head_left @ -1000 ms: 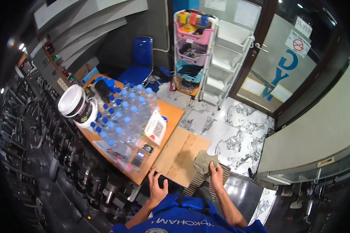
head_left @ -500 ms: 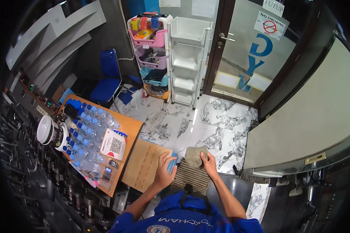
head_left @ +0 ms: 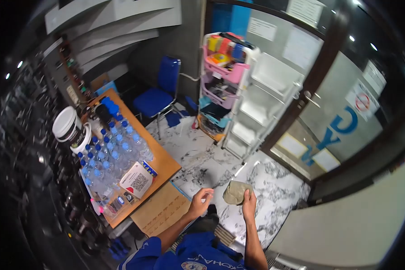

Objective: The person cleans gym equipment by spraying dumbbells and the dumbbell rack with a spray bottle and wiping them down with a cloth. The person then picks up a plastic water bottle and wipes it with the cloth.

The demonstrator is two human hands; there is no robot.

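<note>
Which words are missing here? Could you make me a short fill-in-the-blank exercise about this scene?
The hand that holds the grey-green cloth is the person's ____ one.
The chair beyond the table has a seat and back coloured ____.
The card beside the bottles bears a square ____ code.
On the rack with coloured baskets, the topmost basket is ____.

Missing words: right; blue; QR; pink.

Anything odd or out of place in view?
Mildly: blue cloth lies crumpled on the marble floor by the blue chair, as if dropped. No spill or damage that I can make out.
</note>
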